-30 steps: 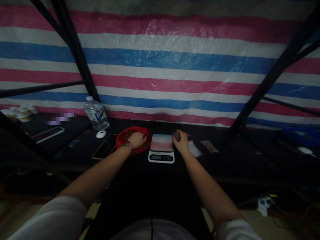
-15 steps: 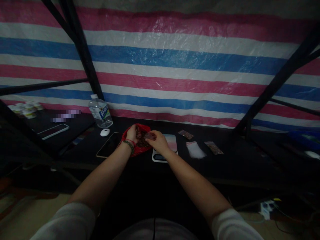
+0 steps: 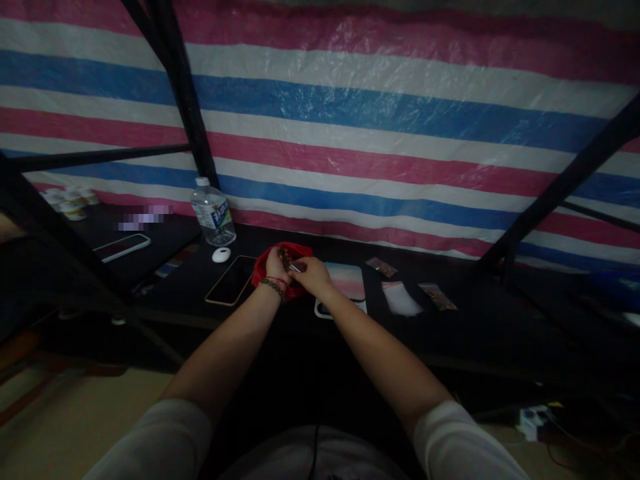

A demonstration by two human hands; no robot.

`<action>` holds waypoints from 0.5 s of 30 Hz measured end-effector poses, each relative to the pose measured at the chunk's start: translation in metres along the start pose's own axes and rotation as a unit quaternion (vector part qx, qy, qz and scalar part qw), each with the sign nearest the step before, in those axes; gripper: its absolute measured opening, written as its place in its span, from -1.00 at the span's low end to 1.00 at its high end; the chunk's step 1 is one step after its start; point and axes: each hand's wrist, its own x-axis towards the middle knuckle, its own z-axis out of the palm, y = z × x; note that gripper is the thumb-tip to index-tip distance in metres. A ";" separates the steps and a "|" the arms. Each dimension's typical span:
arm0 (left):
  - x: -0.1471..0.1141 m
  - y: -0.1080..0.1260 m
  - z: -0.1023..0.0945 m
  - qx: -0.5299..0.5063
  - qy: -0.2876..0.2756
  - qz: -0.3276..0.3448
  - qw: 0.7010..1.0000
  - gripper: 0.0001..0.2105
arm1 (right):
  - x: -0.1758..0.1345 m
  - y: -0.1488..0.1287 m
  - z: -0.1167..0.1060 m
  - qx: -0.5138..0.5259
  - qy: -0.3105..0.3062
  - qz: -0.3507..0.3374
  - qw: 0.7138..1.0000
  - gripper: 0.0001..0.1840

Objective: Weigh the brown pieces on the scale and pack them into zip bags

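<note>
My left hand (image 3: 277,268) is cupped palm up at the red plastic bag (image 3: 300,249), with small dried brown pieces (image 3: 285,256) in its palm and fingers. My right hand (image 3: 315,275) meets it from the right and pinches a small clear plastic bag (image 3: 298,267) against the handful. The fingers partly cover this little bag, and its opening is hard to make out. Just right of the red bag lies a white kitchen scale (image 3: 345,279) with a pastel top, partly under my right wrist.
Flat clear bags (image 3: 401,299) lie right of the scale, near two filled bags, one behind (image 3: 382,267) and one to the right (image 3: 438,297). On the left are a dark-screened tablet (image 3: 230,281), a white oval object (image 3: 221,255), a bottle (image 3: 213,215) and a phone (image 3: 123,247).
My left hand has come up out of the red bag's contents with brown pieces. Both hands have drawn together at the small clear bag. The view has shifted slightly.
</note>
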 end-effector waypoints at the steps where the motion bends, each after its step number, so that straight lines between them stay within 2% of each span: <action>1: 0.000 -0.001 0.000 -0.003 0.007 -0.003 1.000 -0.83 | 0.001 0.000 0.000 0.009 -0.007 0.005 1.000 -0.73; 4: -0.001 -0.002 0.001 -0.008 0.016 -0.011 1.000 -0.83 | 0.003 0.001 0.001 0.039 -0.013 0.032 0.999 -0.70; 9: -0.008 -0.004 0.007 -0.006 0.013 -0.019 1.000 -0.80 | 0.006 0.000 0.001 0.040 0.022 0.087 0.995 -0.67; 15: -0.007 -0.005 0.010 0.028 0.016 0.007 0.999 -0.87 | 0.006 0.004 0.002 0.036 0.012 0.037 0.999 -0.70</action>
